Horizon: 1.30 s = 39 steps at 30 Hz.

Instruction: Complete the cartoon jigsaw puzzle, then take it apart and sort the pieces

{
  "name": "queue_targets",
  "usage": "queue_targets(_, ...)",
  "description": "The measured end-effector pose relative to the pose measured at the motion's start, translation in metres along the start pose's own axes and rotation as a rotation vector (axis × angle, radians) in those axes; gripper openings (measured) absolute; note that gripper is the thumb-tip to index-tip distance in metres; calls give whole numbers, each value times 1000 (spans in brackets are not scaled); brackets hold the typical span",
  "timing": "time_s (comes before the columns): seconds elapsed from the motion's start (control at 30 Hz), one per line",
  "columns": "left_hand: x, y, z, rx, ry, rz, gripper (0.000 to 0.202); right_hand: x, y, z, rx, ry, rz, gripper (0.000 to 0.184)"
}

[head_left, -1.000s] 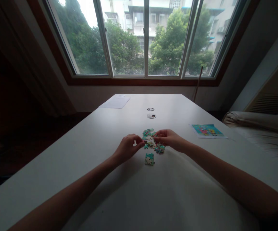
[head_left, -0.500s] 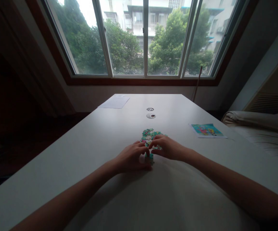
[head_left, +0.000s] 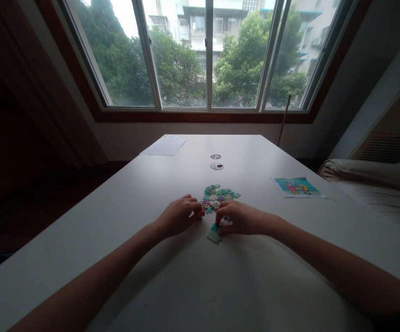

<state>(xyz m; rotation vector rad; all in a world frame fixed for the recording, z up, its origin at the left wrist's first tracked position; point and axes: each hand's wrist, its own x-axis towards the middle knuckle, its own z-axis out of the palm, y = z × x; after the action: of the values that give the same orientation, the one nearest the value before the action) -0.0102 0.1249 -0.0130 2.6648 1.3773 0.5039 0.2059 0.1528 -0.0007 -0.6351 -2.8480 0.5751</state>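
Loose jigsaw puzzle pieces [head_left: 217, 192], mostly green with some pink ones, lie in a pile on the white table [head_left: 124, 207]. A small block of joined puzzle pieces [head_left: 214, 235] lies nearer to me, turned at an angle. My right hand [head_left: 239, 217] is closed, thumb and fingers pinching this block at its upper right edge. At the pile's left side, my left hand [head_left: 181, 214] has its fingertips pressed together; what they hold, if anything, is too small to make out.
A colourful picture sheet [head_left: 299, 187] lies to the right on the table. White paper [head_left: 164, 146] rests at the far left corner. Two round disc-like things [head_left: 217, 166] are in the middle, beyond the pile. A cushioned seat [head_left: 369, 184] stands at the right.
My left hand has moved away from the joined block, up and left to the pile's edge. My right hand has come down to the block, which is now tilted.
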Motion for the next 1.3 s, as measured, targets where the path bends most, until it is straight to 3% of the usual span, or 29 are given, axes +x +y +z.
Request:
queue_targets(0.1,1,-7,2,69,83,-97,16,-3,-5,-4,5,-49,5,29)
queue_targets(0.23,0,-8,1,59,102,-107,15,-7,-4,-5,13,-100,-22,28)
queue_targets(0.67,-6,20,-3,-137,-131,100,19,3,-9,-8,135,-264,161,24)
queue_targets(0.87,-7,34,3,-72,-120,-4,33,7,-6,-6,104,-246,136,26)
queue_targets(1.07,-8,37,6,-43,-141,-137,31,6,-5,-7,72,-302,199,28)
queue_targets(1.3,-9,37,7,-106,-114,-107,29,6,-4,-4,-5,-310,250,27)
